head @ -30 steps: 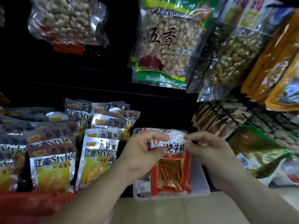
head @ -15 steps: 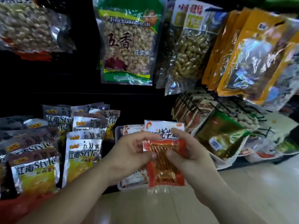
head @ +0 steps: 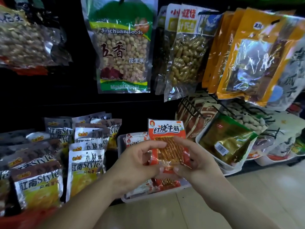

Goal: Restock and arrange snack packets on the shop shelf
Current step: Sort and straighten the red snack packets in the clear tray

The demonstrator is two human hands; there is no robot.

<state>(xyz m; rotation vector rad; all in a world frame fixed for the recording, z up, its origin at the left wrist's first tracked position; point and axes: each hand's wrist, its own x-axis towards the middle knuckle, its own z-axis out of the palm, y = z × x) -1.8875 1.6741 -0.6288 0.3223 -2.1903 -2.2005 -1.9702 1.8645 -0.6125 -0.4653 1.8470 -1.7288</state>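
Observation:
A red and white snack packet point(head: 166, 134) with orange strips showing through its window is held upright in front of me. My left hand point(head: 138, 164) pinches its left edge and my right hand point(head: 193, 162) pinches its right edge, thumbs on the front. Below and behind it a clear plastic tray point(head: 122, 162) holds more packets of the same kind point(head: 135, 139), lying flat. The lower part of the held packet is hidden by my fingers.
Silver and yellow packets point(head: 85, 164) stand in rows to the left of the tray. A white bin point(head: 231, 169) with a green-gold packet point(head: 226, 139) sits to the right. Bags of peanuts point(head: 122, 52) and orange bags point(head: 247, 52) hang above. Pale floor lies below.
Both hands have lifted the red packet out of the tray and turned it upright. My view has swung to the right, bringing the hanging orange bags into sight.

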